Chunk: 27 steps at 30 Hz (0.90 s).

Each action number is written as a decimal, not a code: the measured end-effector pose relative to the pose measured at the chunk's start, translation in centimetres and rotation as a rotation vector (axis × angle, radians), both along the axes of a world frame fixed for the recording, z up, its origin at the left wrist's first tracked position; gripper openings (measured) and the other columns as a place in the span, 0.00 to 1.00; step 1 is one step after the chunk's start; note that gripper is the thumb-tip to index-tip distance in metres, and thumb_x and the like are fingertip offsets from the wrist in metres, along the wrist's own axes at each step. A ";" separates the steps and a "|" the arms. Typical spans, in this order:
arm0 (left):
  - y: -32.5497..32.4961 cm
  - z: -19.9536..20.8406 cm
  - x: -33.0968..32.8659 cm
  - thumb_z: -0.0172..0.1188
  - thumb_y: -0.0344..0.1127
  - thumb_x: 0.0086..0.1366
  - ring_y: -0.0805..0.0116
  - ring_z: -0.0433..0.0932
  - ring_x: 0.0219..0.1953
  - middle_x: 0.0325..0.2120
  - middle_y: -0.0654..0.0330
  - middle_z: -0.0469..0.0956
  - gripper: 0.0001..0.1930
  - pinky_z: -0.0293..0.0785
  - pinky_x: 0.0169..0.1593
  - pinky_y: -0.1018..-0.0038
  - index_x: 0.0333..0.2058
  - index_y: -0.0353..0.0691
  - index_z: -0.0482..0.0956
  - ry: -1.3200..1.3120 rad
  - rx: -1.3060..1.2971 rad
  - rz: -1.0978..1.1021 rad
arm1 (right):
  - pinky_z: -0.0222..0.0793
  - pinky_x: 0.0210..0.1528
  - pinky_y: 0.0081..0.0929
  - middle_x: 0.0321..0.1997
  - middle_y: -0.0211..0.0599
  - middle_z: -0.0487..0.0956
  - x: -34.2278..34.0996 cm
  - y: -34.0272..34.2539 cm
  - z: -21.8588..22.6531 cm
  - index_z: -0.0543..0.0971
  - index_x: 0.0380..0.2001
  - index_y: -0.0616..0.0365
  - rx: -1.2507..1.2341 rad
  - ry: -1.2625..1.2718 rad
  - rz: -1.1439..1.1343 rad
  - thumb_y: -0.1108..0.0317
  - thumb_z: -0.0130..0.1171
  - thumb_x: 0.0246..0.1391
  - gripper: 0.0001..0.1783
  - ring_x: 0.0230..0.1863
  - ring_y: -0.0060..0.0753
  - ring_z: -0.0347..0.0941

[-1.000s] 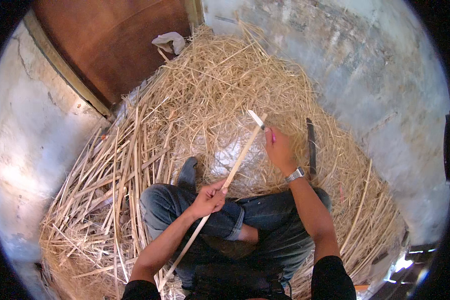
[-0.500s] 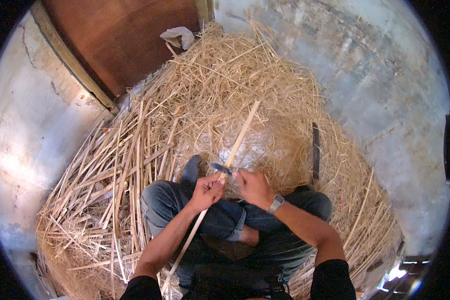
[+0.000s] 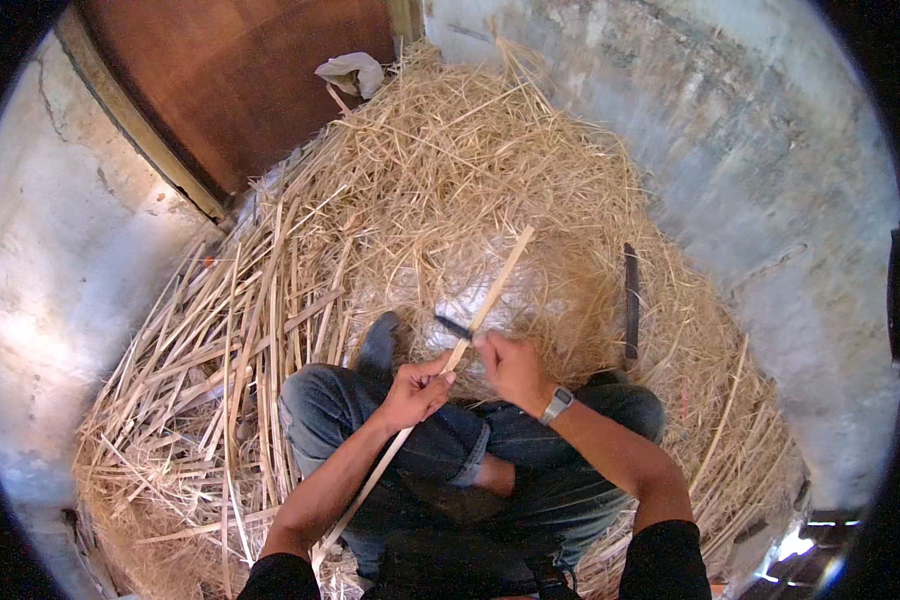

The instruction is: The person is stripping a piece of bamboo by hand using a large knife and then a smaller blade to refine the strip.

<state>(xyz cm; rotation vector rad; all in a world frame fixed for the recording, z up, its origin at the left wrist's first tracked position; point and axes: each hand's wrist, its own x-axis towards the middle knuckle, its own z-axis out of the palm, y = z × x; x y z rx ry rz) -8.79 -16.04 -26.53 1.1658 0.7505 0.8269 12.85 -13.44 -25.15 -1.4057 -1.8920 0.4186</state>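
A long pale strip, bamboo by its look, runs slantwise from beside my left thigh up over the shavings. My left hand is closed around it, thumb on top. Just beyond, a knife with a dark blade lies crosswise against the strip. My right hand is closed on the knife's handle, which the fingers hide. A watch sits on my right wrist. Both hands are above my crossed legs in jeans.
Curled shavings heap up ahead, against a brown door and a stained wall. Many loose strips lie to the left. A dark flat bar rests on the right, and a whitish bag at the door.
The knife and my right hand have shifted slightly away and to the right along the strip. The strip's far end has come down and right. My left hand is slightly lower.
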 end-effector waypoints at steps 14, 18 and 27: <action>0.5 -0.8 -0.5 0.49 0.31 0.74 0.83 0.54 0.12 0.12 0.73 0.56 0.23 0.53 0.17 0.81 0.66 0.45 0.64 -0.249 -0.232 -0.058 | 0.66 0.26 0.51 0.24 0.54 0.77 -1.0 -1.0 0.4 0.75 0.27 0.59 -0.084 0.032 0.042 0.59 0.50 0.65 0.16 0.25 0.61 0.74; 0.7 -0.3 -0.3 0.49 0.31 0.74 0.83 0.54 0.13 0.13 0.73 0.55 0.23 0.53 0.18 0.82 0.66 0.45 0.63 -0.280 -0.242 -0.058 | 0.67 0.26 0.49 0.24 0.56 0.76 1.0 2.2 0.7 0.74 0.29 0.59 -0.080 0.019 -0.072 0.62 0.49 0.65 0.14 0.26 0.62 0.74; 0.9 0.2 -0.5 0.48 0.36 0.75 0.82 0.59 0.12 0.13 0.68 0.65 0.24 0.57 0.18 0.82 0.67 0.43 0.61 -0.050 -0.073 -0.062 | 0.63 0.24 0.27 0.18 0.24 0.74 5.2 4.0 2.1 0.78 0.31 0.62 -0.318 0.707 -0.275 0.58 0.52 0.67 0.18 0.20 0.20 0.71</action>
